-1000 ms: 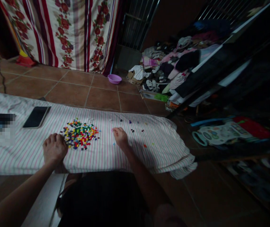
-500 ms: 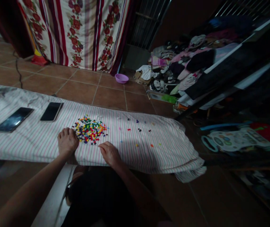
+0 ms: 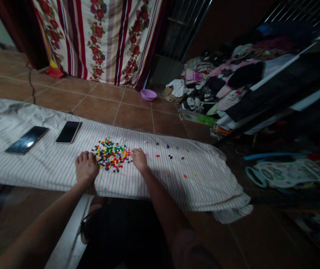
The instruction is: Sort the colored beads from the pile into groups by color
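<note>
Your left hand [image 3: 87, 167] rests palm down on the striped cloth [image 3: 202, 190] over the table, just beside the left edge of a heap of small multicoloured beads [image 3: 112, 156] near the centre of the frame; you have its fingers bent, and I cannot tell whether its grip holds anything. Your right hand [image 3: 140, 160] is at the heap's right edge, fingertips drawn together by a tiny bluish bit, too small to tell whether you grip it. Right of that hand lie small spaced-out pieces: a red pair [image 3: 157, 156], a black pair [image 3: 170, 157], and, lower, a yellow piece [image 3: 167, 175], an orange piece [image 3: 185, 176] and a lime piece [image 3: 195, 175]. Two phones, a left one [image 3: 27, 140] and a right one [image 3: 68, 132], lie left of the heap. A purple basin [image 3: 148, 95] sits on the tiled floor [image 3: 134, 116], upper centre.
</note>
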`<state>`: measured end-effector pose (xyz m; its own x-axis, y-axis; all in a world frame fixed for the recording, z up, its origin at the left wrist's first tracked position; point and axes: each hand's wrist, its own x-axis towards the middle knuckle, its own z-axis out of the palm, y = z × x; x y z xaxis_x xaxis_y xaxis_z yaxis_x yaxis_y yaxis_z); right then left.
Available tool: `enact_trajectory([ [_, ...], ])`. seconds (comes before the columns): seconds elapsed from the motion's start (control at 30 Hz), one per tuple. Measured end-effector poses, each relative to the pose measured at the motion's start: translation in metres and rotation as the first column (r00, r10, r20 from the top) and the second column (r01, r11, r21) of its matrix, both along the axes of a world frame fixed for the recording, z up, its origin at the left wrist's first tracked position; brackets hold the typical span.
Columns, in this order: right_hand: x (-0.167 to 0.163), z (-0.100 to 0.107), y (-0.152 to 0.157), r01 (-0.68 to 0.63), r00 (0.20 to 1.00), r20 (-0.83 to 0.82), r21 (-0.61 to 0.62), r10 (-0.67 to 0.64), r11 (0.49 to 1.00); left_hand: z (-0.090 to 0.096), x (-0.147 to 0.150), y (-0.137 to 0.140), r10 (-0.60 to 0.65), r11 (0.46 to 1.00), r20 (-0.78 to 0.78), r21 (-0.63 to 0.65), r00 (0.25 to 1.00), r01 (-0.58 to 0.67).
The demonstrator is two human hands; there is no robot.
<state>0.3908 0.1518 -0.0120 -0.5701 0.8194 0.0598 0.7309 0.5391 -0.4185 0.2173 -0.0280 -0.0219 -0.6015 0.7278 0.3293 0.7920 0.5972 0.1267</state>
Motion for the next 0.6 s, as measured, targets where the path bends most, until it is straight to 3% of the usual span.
enact_trajectory([
  [0.3, 0.014, 0.0, -0.012, 0.027, 0.999, -0.047, 0.044, -0.025, 0.999, 0.005, 0.002, 0.0, 0.011, 1.0, 0.067, -0.009, 0.998, -0.011],
  [0.47, 0.053, -0.006, -0.037, 0.036, 0.988, -0.151, 0.145, -0.013, 0.989, 0.004, 0.001, -0.001, 0.015, 1.0, 0.067, -0.023, 0.998, -0.013],
  [0.6, 0.092, -0.014, -0.05, 0.074, 0.991, -0.119, 0.154, -0.056, 0.985, 0.002, 0.0, -0.001, 0.019, 0.999, 0.037, -0.033, 0.999, -0.017],
])
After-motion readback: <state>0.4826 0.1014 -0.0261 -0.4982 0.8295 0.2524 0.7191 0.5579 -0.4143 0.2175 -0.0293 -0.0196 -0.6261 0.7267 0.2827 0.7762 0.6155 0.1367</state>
